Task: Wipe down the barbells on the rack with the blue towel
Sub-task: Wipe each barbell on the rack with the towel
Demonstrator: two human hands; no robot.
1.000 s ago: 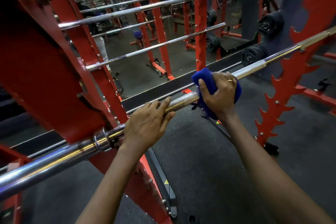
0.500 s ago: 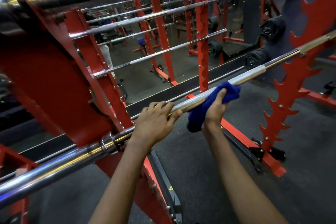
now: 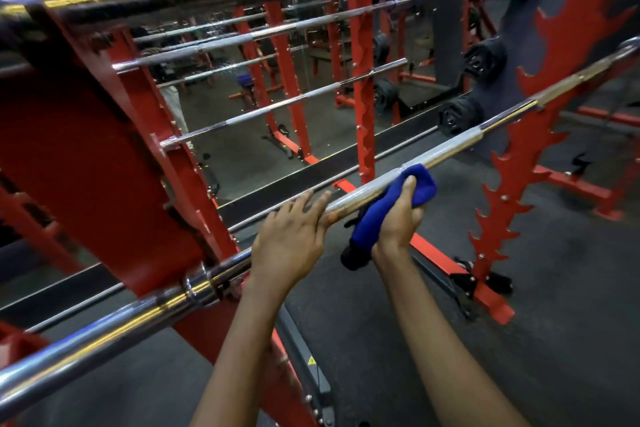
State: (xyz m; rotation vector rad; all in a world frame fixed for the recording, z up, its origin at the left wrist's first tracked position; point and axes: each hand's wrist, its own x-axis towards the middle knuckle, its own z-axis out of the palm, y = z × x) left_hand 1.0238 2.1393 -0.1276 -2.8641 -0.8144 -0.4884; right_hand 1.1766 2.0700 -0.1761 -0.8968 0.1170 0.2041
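Right hand [image 3: 398, 218], blue towel [image 3: 374, 218] under barbell [image 3: 446, 152]

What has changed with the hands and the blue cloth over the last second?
The right hand turned from gripping over the top of the barbell to reaching up from beneath, so the blue towel now hangs under the bar and trails down toward the wrist. The left hand stayed resting on the bar, and the bar stayed on the red rack.

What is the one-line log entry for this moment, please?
right hand: wiping with blue towel | left hand: resting on barbell | rack: holds bar
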